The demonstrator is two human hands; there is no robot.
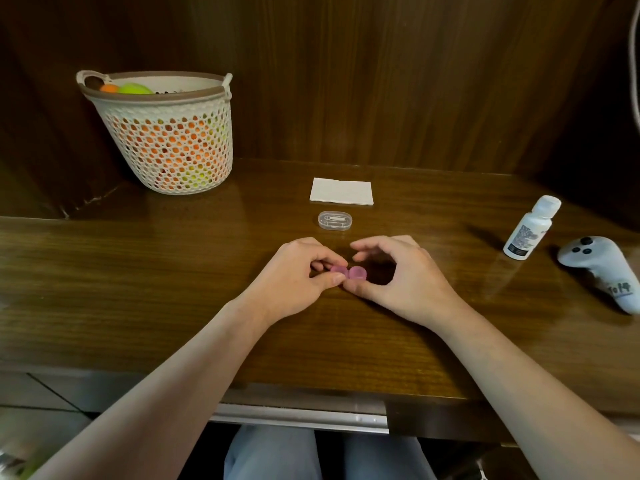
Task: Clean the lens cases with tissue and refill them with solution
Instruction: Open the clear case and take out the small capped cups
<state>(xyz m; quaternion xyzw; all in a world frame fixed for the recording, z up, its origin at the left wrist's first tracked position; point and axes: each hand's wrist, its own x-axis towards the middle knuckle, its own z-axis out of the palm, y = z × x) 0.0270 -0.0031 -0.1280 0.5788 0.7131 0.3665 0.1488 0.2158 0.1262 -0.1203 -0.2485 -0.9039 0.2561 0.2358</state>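
Observation:
A small pink lens case [349, 273] with two round cups sits at the middle of the wooden desk, between my two hands. My left hand [294, 282] pinches its left cup with thumb and fingers. My right hand [401, 275] touches the right cup with its thumb, the other fingers arched above it. A folded white tissue [341, 191] lies farther back. The white solution bottle [531, 227] stands capped at the right.
A clear plastic box [335, 220] with tweezers lies just behind my hands. A white woven basket [166, 133] of coloured balls stands at the back left. A grey controller [602, 268] lies at the far right. Wooden panels wall the desk [138, 289] behind.

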